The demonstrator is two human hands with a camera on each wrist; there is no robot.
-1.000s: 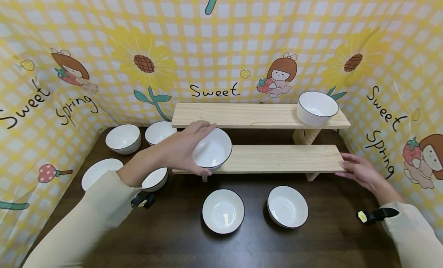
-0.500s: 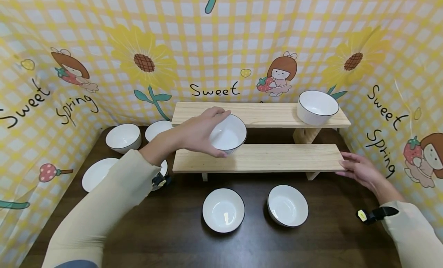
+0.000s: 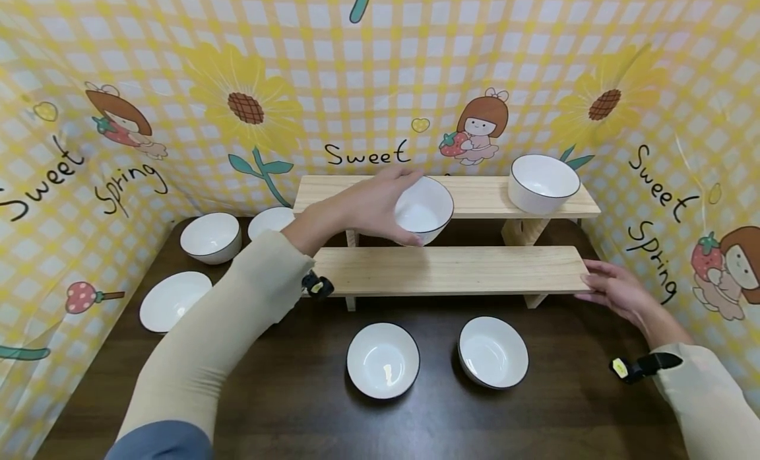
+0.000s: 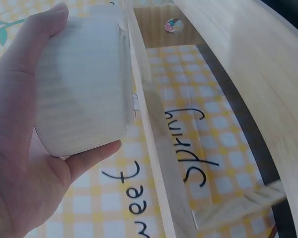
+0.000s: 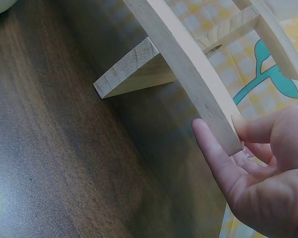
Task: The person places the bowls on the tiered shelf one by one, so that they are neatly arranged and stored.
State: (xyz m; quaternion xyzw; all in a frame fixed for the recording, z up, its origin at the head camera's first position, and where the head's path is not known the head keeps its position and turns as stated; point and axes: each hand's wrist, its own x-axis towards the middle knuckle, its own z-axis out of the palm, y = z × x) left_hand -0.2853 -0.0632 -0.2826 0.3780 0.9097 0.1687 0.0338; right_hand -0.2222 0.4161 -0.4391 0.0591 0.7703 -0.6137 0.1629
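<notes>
My left hand (image 3: 380, 206) grips a white bowl (image 3: 425, 211) with a dark rim, thumb on the near side and fingers at the back. In the head view this bowl overlaps the front of the upper wooden shelf (image 3: 475, 197), above the lower board. The left wrist view shows the held bowl (image 4: 82, 89) side-on, beside a shelf board's edge. My right hand (image 3: 620, 292) holds the right end of the lower shelf board (image 3: 451, 270). In the right wrist view, thumb and fingers pinch that board's end (image 5: 221, 124).
Another white bowl (image 3: 543, 185) stands on the upper shelf's right end. Two bowls, one left (image 3: 382, 361) and one right (image 3: 493, 352), sit on the dark table (image 3: 415, 427) before the rack. Further bowls (image 3: 211, 237) and a white dish (image 3: 175, 301) are at left. Patterned cloth surrounds the table.
My left hand has carried the bowl up, back and to the right, from over the lower board to the upper shelf's front. My right hand has stayed on the board's end.
</notes>
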